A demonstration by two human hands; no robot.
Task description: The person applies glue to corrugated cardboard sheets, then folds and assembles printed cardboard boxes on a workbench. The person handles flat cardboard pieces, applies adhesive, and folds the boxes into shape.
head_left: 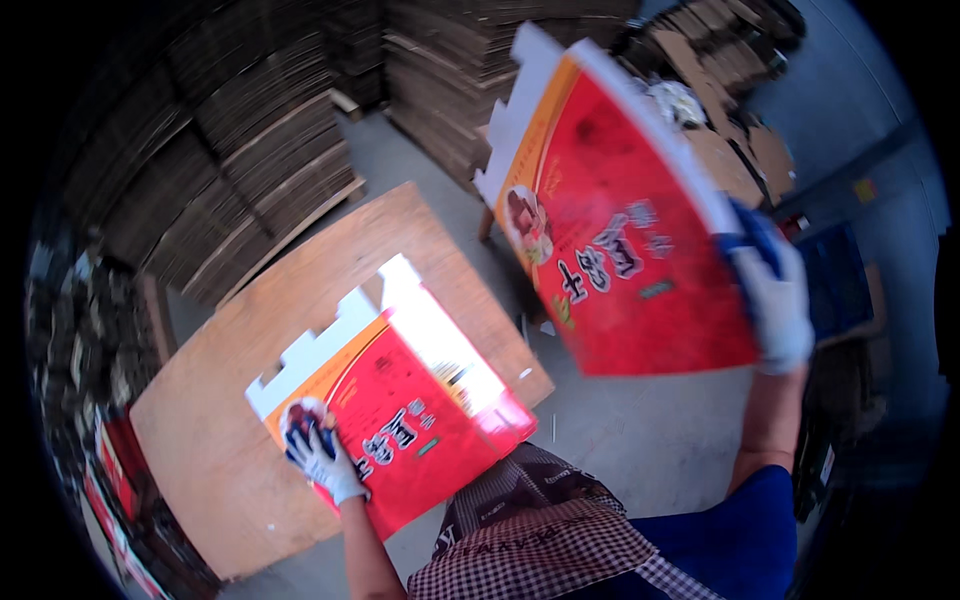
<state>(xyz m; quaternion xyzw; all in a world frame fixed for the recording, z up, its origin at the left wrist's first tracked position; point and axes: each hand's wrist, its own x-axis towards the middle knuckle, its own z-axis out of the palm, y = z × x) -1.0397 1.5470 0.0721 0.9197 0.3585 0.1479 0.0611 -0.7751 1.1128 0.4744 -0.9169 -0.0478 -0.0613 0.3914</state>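
Note:
A red printed carton blank (410, 455) with an orange band and white notched flaps lies on the wooden table, its near part reaching past the table's edge. My left hand (326, 462), in a white and blue work glove, rests on its printed face with the fingers spread. Raised off to the right is a second, matching carton blank (640, 290), tilted and slightly blurred. My right hand (778, 295), gloved the same way, grips it by the right edge. Part of that hand's fingers is hidden behind the cardboard.
The wooden table (230, 390) stands before me. Tall stacks of flat brown cardboard (240, 150) rise behind it, with another cardboard stack (440, 80) farther right. Loose cardboard pieces (725, 165) lie at the far right. A blue crate (838, 280) is beyond my right hand.

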